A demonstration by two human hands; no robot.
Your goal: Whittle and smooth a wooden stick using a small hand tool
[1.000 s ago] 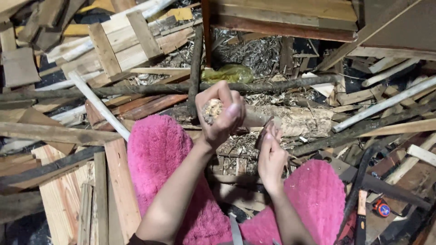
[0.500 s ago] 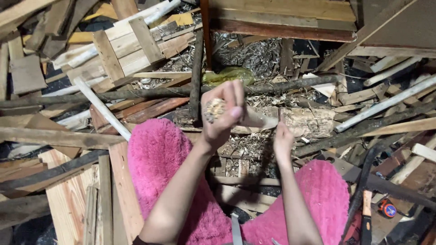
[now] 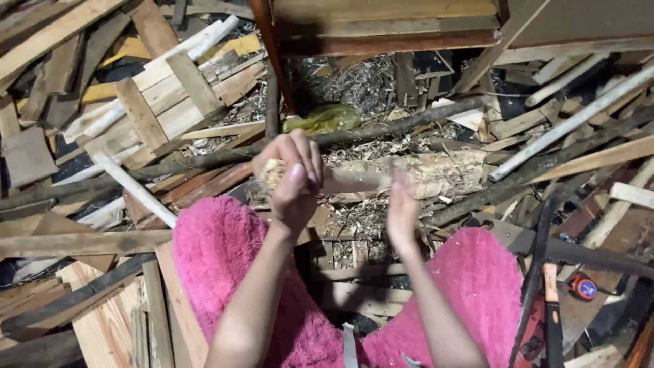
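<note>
A litter of scrap boards (image 3: 157, 102), battens and dark branches is seen filling the whole view, with its edges cut off on every side. A reddish wooden frame (image 3: 381, 27) is cut by the top edge, so its full shape cannot be told. 2 knees covered in fluffy pink fabric (image 3: 225, 266) are seen at the bottom, the lower legs being out of view. A pale, rough log (image 3: 436, 174) is laid across the middle among wood shavings (image 3: 361, 85), its left end hidden behind the hands. A yellow-green plastic bag (image 3: 323, 118) is lodged just behind it.

The left hand (image 3: 293, 177) is raised above the left knee and is closed around a short pale wood stick (image 3: 340, 180); the stick's frayed end is shown at the left of the fist, while its other end is pointed toward the log and is blurred. The right hand (image 3: 402, 211) is held flat with fingers together, edge-on and motion-blurred, just beside the stick; whether it is touched cannot be told. A dark-bladed tool with an orange-red handle (image 3: 548, 300) is partly cut off at the lower right, near a small round red object (image 3: 584, 286) too small to identify.
</note>
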